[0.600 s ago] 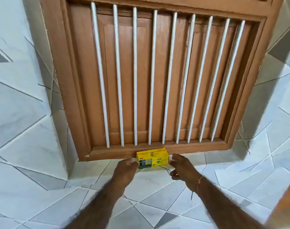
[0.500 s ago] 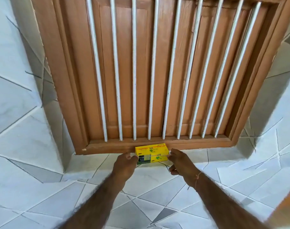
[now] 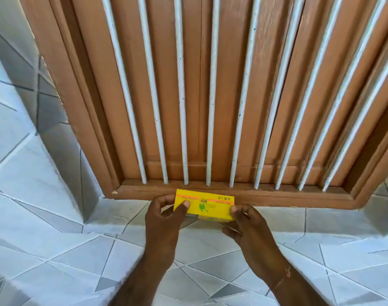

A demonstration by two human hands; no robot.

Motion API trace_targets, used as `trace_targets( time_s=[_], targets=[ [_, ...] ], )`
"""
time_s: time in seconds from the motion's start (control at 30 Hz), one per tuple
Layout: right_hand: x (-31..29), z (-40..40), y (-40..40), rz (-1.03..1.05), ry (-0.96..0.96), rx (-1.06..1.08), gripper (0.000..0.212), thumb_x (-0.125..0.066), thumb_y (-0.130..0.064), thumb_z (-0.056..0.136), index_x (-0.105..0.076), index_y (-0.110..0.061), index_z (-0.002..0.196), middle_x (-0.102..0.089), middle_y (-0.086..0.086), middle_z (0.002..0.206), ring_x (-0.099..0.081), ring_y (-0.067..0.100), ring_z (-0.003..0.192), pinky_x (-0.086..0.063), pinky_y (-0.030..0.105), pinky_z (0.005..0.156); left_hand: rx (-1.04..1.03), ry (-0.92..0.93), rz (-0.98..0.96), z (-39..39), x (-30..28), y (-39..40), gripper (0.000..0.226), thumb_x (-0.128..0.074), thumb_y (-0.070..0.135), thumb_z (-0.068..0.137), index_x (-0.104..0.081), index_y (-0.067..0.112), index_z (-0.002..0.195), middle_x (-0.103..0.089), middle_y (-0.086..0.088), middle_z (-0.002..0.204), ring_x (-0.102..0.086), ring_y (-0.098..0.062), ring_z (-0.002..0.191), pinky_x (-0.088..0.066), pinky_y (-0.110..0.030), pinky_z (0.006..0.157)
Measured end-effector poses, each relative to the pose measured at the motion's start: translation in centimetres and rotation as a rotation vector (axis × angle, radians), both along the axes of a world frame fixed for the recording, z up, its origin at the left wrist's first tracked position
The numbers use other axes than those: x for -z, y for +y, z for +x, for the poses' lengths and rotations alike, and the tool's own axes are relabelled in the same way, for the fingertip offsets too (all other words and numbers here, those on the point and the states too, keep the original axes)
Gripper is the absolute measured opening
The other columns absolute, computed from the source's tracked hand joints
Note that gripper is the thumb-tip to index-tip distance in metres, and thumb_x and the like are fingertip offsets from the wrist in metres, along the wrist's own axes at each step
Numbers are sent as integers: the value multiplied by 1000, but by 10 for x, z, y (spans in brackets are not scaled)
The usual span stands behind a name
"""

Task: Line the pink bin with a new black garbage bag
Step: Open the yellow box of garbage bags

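A small yellow box (image 3: 207, 205) with green print and the word "bin" on it is at the foot of a wooden window frame, above the tiled sill. My left hand (image 3: 163, 219) grips its left end, thumb on the top face. My right hand (image 3: 247, 226) pinches its right end. Both hands hold the box slightly tilted toward me. No pink bin and no black bag show in the head view.
A brown wooden window frame (image 3: 233, 192) with closed shutters and several white vertical bars (image 3: 182, 107) fills the upper view. White and grey patterned tiles (image 3: 56, 217) cover the sill and the walls on both sides.
Both hands have closed in from either side of the yellow box and taken hold of its ends. The view has moved nearer to the window.
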State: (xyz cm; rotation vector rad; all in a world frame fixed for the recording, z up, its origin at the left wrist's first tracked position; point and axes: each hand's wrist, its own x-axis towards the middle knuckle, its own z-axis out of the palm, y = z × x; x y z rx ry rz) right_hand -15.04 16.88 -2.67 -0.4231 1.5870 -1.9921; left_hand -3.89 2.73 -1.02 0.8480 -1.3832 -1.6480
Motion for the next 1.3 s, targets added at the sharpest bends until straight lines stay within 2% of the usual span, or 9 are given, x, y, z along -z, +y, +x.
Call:
trace_targets(
  time_s=[0.2, 0.47, 0.67, 0.8, 0.93, 1.03, 1.1, 1.2, 1.3],
  targets=[
    [-17, 23, -6, 36, 144, 174, 17, -57, -17, 93, -63, -18, 109, -74, 1, 94, -65, 19, 88, -54, 32, 73, 312, 25, 65, 24, -10, -15, 51, -73, 12, 77, -59, 18, 126, -70, -5, 115, -71, -27, 99, -58, -46, 86],
    [-20, 82, -15, -84, 257, 338, 24, -46, -24, 99, -69, -22, 106, -73, 4, 97, -63, 15, 77, -54, 32, 67, 507, 55, 61, 67, -19, -29, 49, -70, 22, 75, -61, 15, 123, -73, -8, 111, -68, -28, 104, -55, -44, 92],
    [-6, 92, -7, -345, -316, 295, 24, -46, -23, 96, -66, -13, 105, -73, 13, 92, -67, 24, 67, -49, 37, 69, 535, 59, 67, 90, -29, -39, 43, -69, 22, 77, -63, 16, 120, -73, -7, 110, -70, -27, 101, -56, -41, 86],
    [1, 92, -1, -212, -308, 307, 16, -56, -19, 88, -71, -17, 93, -68, 13, 97, -64, 30, 85, -52, 40, 81, 444, -34, -212, 91, -51, -32, 45, -81, 28, 72, -67, 29, 114, -73, 3, 107, -68, -21, 101, -57, -34, 80],
    [-3, 92, -8, -178, -408, 320, 35, -46, 1, 89, -70, -13, 68, -66, 12, 77, -59, 26, 73, -46, 30, 63, 392, -174, -698, 84, -92, -3, 46, -73, 35, 73, -62, 32, 118, -66, 8, 111, -61, -7, 99, -50, -23, 84],
    [-20, 90, -5, -320, -645, 236, 27, -49, -24, 96, -65, -3, 94, -67, 19, 95, -59, 32, 76, -53, 35, 66, 352, -243, -948, 74, -123, 20, 46, -71, 28, 77, -58, 34, 121, -56, 11, 116, -53, -8, 102, -42, -20, 85],
    [-26, 86, 0, -367, -752, 125, 46, -52, -42, 92, -61, 0, 108, -63, 25, 109, -61, 38, 86, -53, 43, 76, 366, -269, -1018, 68, -139, 32, 47, -69, 25, 78, -56, 36, 122, -51, 13, 120, -50, -7, 107, -39, -19, 89],
    [-30, 84, 3, -458, -832, 14, 55, -58, -51, 86, -63, 0, 108, -61, 28, 118, -60, 45, 106, -51, 51, 85, 411, -262, -1065, 60, -154, 46, 47, -68, 25, 80, -55, 36, 123, -50, 13, 121, -51, -8, 110, -42, -24, 95],
    [-28, 83, 7, -569, -888, -27, 49, -58, -48, 87, -71, -2, 95, -69, 26, 108, -62, 42, 101, -58, 48, 76, 425, -270, -1108, 56, -165, 56, 45, -67, 25, 81, -55, 35, 124, -50, 11, 121, -51, -9, 110, -43, -25, 96]
  ],
)
